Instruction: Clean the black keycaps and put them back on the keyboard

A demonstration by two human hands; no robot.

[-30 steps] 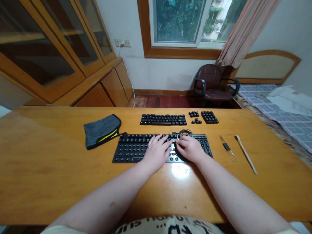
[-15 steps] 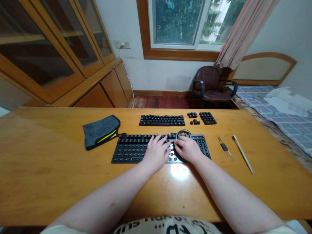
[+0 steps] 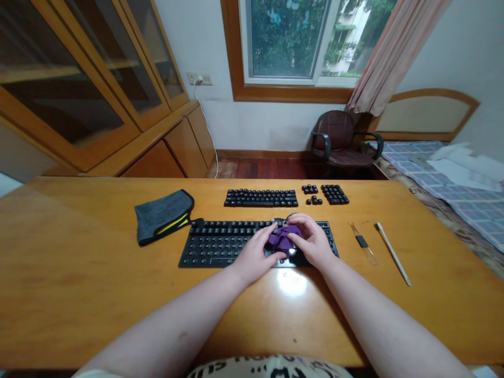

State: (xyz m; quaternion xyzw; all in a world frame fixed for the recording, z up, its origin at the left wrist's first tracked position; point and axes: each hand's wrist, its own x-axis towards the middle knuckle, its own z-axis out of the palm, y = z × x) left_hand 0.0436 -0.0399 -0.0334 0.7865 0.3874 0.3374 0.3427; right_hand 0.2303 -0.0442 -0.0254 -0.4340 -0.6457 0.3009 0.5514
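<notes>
Crumpled purple cloth point(image 3: 282, 239) in the grasp of right hand point(image 3: 316, 243), left hand point(image 3: 255, 256) grip unclear

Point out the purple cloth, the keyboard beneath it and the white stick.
Purple cloth point(image 3: 281, 239): head view, its crumpled middle.
Keyboard point(image 3: 219, 245): head view, its left half.
White stick point(image 3: 394, 255): head view, middle of its shaft.

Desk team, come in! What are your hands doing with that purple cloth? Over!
Right hand gripping purple cloth; left hand at its edge. Cloth bunched over black keyboard. Keycaps beyond, out of the way.
</notes>
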